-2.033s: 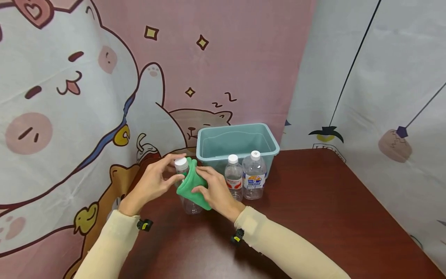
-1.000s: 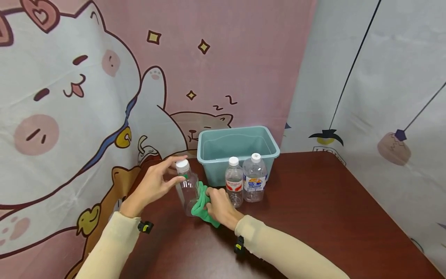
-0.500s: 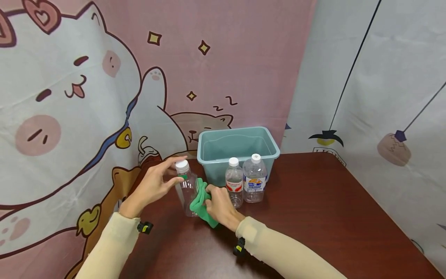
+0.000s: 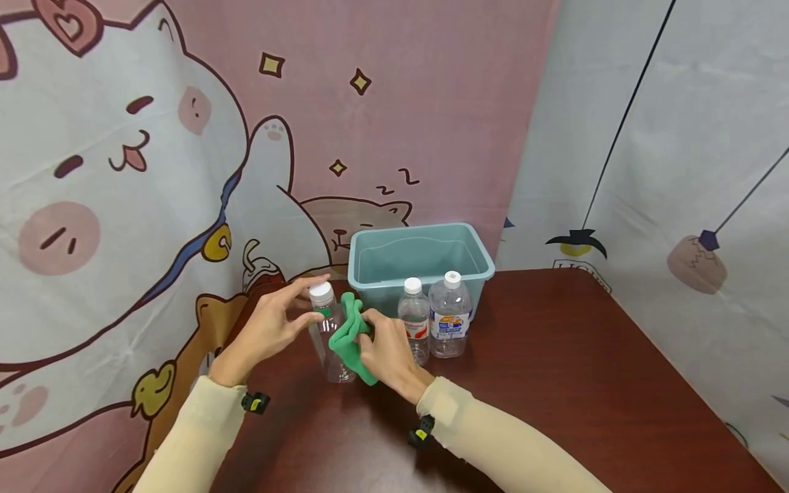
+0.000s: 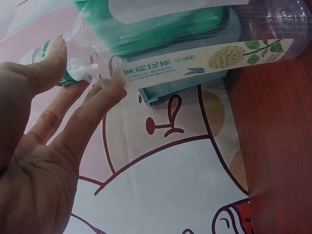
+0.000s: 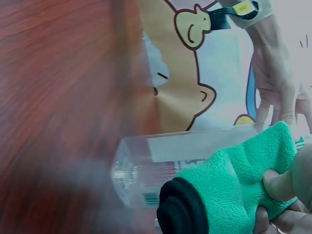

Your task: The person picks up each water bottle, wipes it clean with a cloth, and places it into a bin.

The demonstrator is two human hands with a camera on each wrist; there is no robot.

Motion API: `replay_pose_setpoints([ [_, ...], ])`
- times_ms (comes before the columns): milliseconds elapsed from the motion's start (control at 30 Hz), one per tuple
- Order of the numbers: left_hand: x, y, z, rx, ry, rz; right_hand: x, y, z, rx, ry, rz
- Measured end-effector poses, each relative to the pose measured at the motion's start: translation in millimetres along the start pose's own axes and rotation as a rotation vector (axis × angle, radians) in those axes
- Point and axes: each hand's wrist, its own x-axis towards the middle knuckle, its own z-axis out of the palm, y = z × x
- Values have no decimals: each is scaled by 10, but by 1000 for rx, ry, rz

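Note:
A clear plastic bottle [image 4: 333,342] with a white cap stands upright on the table at the left. My left hand [image 4: 271,329] grips it by the neck, thumb on the near side and fingers round the far side. In the left wrist view a pale label [image 5: 204,63] with a flower picture runs along its side. My right hand [image 4: 388,349] pinches a green cloth [image 4: 351,335] and holds it against the bottle's right side. The right wrist view shows the fuzzy green cloth [image 6: 243,175] with a dark rolled part lying over the bottle [image 6: 141,170].
A smaller bottle [image 4: 414,329] with a red-and-white label and a wider bottle [image 4: 450,325] with a blue-and-white label stand just right of my right hand. Behind them is a light blue plastic bin [image 4: 422,281]. A patterned cloth wall [image 4: 431,123] rises behind the dark red table [image 4: 555,356].
My right hand has slid the cloth from near the bottle's top down its side, then partway up again. My left hand keeps its grip on the neck.

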Motion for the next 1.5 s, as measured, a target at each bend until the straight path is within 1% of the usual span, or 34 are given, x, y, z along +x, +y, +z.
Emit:
replay_pose_setpoints([
  [100, 1, 1, -18, -1, 8, -3, 62, -65, -35, 19, 20, 1],
  [233, 18, 10, -21, -22, -1, -4, 156, -176, -100, 41, 30, 1],
  [333, 30, 19, -3, -34, -8, -5, 235, -259, -148, 51, 16, -14],
  [467, 29, 17, 59, -44, -14, -11, 306, -317, -187, 49, 6, -24],
  [633, -6, 10, 126, -56, -29, -28, 286, -309, -176, 32, -2, -10],
  [833, -18, -10, 149, -67, -25, -12, 277, -294, -155, -39, -8, -49],
  [967, -19, -17, 129, -55, -31, -27, 288, -297, -159, -73, -39, -77],
  [1167, -2, -7, 95, -61, -31, -35, 297, -291, -164, -134, -79, -89],
  [1367, 10, 5, 55, -53, -22, -42, 267, -281, -167, -151, -117, -73],
  [1500, 6, 12, 16, -37, -11, -50, 220, -232, -141, -151, -120, -76],
])
